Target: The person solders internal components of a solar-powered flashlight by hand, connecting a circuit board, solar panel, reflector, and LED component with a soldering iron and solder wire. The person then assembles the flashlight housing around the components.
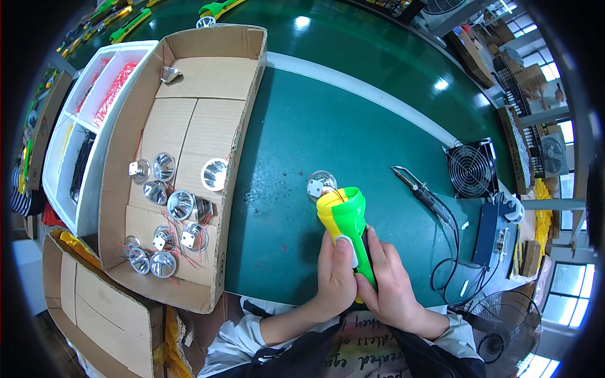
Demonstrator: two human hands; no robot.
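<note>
Between both hands I hold a green and yellow flashlight body (351,217), its open wide end tilted up and away from me. My left hand (336,272) wraps its left side, thumb near a white oval part (348,247). From the right, my right hand (392,280) presses against the handle with its fingers along it. Just beyond the open end a shiny reflector (322,183) with a white square piece lies on the green table (287,132). Thin reddish wires show at the body's mouth; where they end inside is hidden.
Left, a cardboard box (203,75) holds several reflectors (181,205) with red wires. Beside it stands a white foam tray (88,120) of wires. To the right lie a soldering iron (428,198), a small black fan (471,169), a dark-blue box unit (485,234) and cables.
</note>
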